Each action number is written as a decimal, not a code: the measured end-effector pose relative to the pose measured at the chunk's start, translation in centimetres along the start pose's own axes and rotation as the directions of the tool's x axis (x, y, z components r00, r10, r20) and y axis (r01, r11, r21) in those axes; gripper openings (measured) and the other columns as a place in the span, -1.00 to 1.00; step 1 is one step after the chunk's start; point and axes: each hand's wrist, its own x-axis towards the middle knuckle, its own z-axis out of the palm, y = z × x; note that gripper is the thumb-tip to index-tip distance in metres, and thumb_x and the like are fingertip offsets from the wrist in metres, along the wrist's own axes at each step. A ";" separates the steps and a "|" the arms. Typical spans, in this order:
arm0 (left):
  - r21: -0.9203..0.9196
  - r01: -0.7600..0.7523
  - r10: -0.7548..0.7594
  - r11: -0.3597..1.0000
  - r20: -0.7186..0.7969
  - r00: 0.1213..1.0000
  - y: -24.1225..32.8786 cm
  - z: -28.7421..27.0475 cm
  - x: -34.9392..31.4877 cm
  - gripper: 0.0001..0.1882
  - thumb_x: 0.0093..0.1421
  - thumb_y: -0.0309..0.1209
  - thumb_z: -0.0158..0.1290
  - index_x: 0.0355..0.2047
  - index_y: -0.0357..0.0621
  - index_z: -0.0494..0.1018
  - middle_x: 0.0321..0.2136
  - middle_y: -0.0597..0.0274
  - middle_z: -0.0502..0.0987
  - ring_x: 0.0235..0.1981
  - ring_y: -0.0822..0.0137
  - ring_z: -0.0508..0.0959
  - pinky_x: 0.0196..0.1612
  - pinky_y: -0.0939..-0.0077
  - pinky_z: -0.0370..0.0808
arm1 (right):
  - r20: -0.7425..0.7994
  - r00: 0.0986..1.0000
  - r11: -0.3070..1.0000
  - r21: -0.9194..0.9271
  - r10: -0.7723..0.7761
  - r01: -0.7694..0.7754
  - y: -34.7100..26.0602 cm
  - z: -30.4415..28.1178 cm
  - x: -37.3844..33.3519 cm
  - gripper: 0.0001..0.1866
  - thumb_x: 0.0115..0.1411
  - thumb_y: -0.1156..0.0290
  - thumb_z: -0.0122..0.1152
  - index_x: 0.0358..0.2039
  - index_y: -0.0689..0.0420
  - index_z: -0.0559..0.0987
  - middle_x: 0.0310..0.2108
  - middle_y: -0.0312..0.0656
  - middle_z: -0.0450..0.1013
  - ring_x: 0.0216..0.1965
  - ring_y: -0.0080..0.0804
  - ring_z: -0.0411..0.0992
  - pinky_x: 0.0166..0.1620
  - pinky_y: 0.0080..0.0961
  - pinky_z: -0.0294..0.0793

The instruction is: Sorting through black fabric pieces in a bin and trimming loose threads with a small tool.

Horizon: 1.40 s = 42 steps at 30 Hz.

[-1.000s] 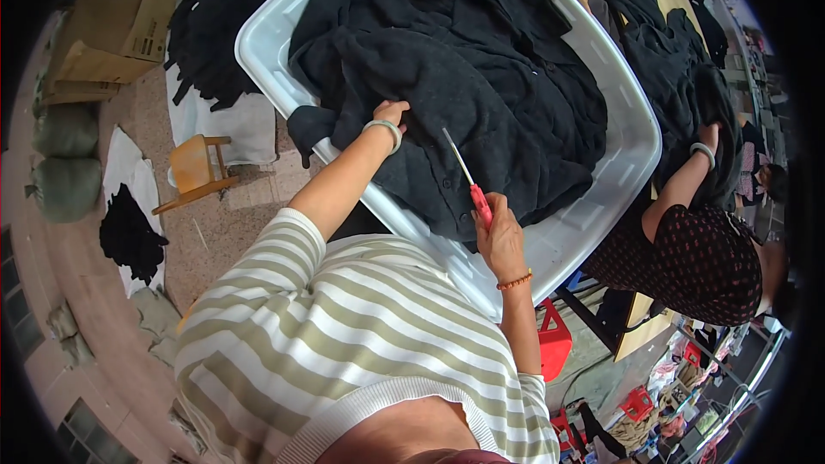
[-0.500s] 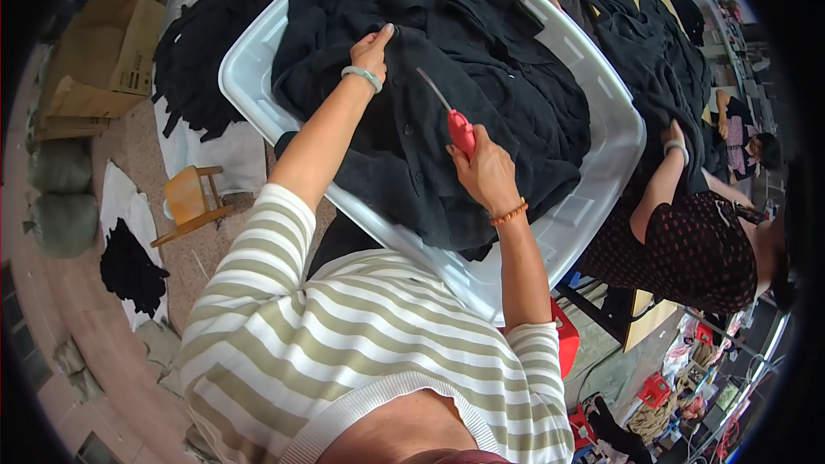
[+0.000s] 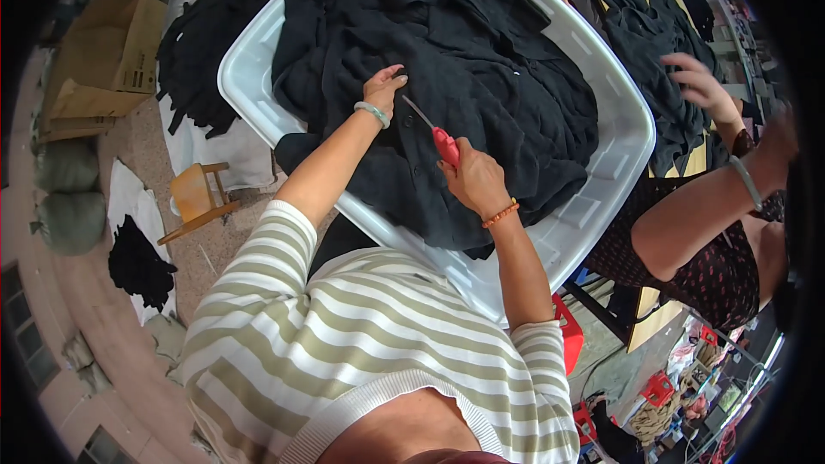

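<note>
A black buttoned garment point(image 3: 421, 155) lies spread on top of a heap of dark clothes in a large pale tub. My left hand point(image 3: 383, 89) is at the garment's button strip, its thumb and forefinger closed on the cloth near the edge. In my right hand point(image 3: 477, 180) is a red-handled tool point(image 3: 445, 146) with a slim metal blade; its exact kind cannot be made out. The blade points up and left, its tip close to my left fingertips and the button strip. Folds hide the rest of the garment.
The tub's pale wall point(image 3: 623, 142) surrounds the heap. Left are more black clothes point(image 3: 215, 43), a cardboard box point(image 3: 103, 60) and a small wooden chair point(image 3: 196, 198). At right, a co-worker's arm point(image 3: 696, 223) is near dark cloth on a table. A red stool point(image 3: 567, 335) stands beside the tub.
My left hand has moved down along the button strip. My right hand has shifted slightly up and left with the tool. The co-worker has lifted their hands off the dark cloth.
</note>
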 end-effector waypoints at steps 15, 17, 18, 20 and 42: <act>0.007 0.416 -0.416 0.909 0.029 0.909 -3.6 -0.9 -8.6 -0.83 0.20 -0.39 0.10 -0.22 -0.17 0.49 -0.29 0.25 0.58 -0.28 0.35 0.58 -0.20 0.44 0.52 | 0.147 0.989 0.998 -0.055 0.007 0.001 3.5 -0.3 -7.7 -0.64 0.06 0.21 0.27 -0.24 0.16 0.42 -0.57 0.06 0.49 -0.51 0.05 0.49 -0.44 -0.15 0.47; 0.402 0.426 -0.503 0.810 0.107 0.857 -4.1 -1.7 -8.5 -0.80 0.24 -0.32 0.05 -0.20 -0.13 0.47 -0.30 0.19 0.59 -0.30 0.30 0.60 -0.31 0.33 0.56 | 0.082 0.992 0.986 -0.132 -0.092 0.102 5.5 1.6 -9.6 -0.62 0.02 0.16 0.29 -0.30 0.14 0.42 -0.65 0.01 0.45 -0.61 0.01 0.47 -0.54 -0.16 0.44; 0.025 0.565 -0.550 0.825 0.265 0.792 -4.4 -0.1 -10.6 -0.79 0.24 -0.39 0.02 -0.14 -0.17 0.44 -0.25 0.15 0.58 -0.30 0.22 0.61 -0.32 0.22 0.59 | 0.076 0.992 0.980 -0.164 -0.104 0.115 6.7 2.6 -10.6 -0.60 0.03 0.13 0.28 -0.30 0.15 0.41 -0.66 0.01 0.44 -0.62 -0.01 0.47 -0.55 -0.16 0.44; -0.004 0.446 -0.437 0.895 0.191 0.879 -9.3 -3.4 -10.0 -0.73 0.20 -0.51 0.01 -0.07 -0.23 0.40 -0.17 0.04 0.55 -0.19 0.08 0.58 -0.17 0.03 0.58 | 0.092 0.990 0.986 -0.120 -0.104 0.115 7.0 3.5 -10.5 -0.58 0.02 0.09 0.28 -0.30 0.16 0.41 -0.63 0.03 0.46 -0.59 0.02 0.48 -0.53 -0.13 0.46; 0.539 -0.825 -0.416 -0.169 0.720 0.555 8.2 0.6 -23.1 -0.12 -0.16 -0.22 0.36 0.17 0.06 0.16 0.22 -0.02 0.14 0.27 -0.07 0.08 0.16 -0.15 0.09 | -0.056 0.979 0.971 0.152 0.195 -0.185 6.9 3.1 -12.9 -0.69 0.16 0.21 0.15 -0.14 0.07 0.45 -0.39 0.08 0.52 -0.34 0.13 0.49 -0.26 -0.08 0.45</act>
